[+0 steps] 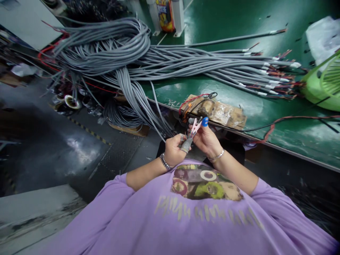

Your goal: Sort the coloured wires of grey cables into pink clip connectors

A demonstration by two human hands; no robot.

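Two hands: left hand point(172, 151) closed, thumb and finger pinching thin coloured wires point(189, 133); right hand point(206, 141) closed on a pink clip point(196, 126). They nearly meet, low in front of the chest.
Wires: between the hands, just off the near edge of the green worktop point(233, 26). Left grip sits close under the spread ends, presumably to keep the loose strands steady.
Pink clip: looks like a small peg, its nose at the wires. Held by fingertips, likely for fine control; cannot tell whether it bites on a strand.
Finger covers: grey wrap point(186, 144) on left fingers, blue cover point(204, 122) on a right fingertip. Probably protection against sharp strands.
Grey cable bundle point(103, 46): looped at left, lengths running right across the worktop. Stripped ends point(281, 79) gathered on one side, perhaps so they stay sorted and in reach. Another sheaf point(138, 95) hangs over the edge toward the left hand; whether the held wires belong to it is hidden.
Wooden block point(231, 115): at the worktop edge, just beyond the right hand, orange-handled tool point(186, 107) at its left end. Placed close, seemingly for easy reach.
Far right: light green slatted object point(325, 83) near the stripped ends, white plastic bag point(321, 40) behind it.
Below left: tape roll point(73, 102), dark cable coil point(123, 115) resting on cardboard point(130, 130).
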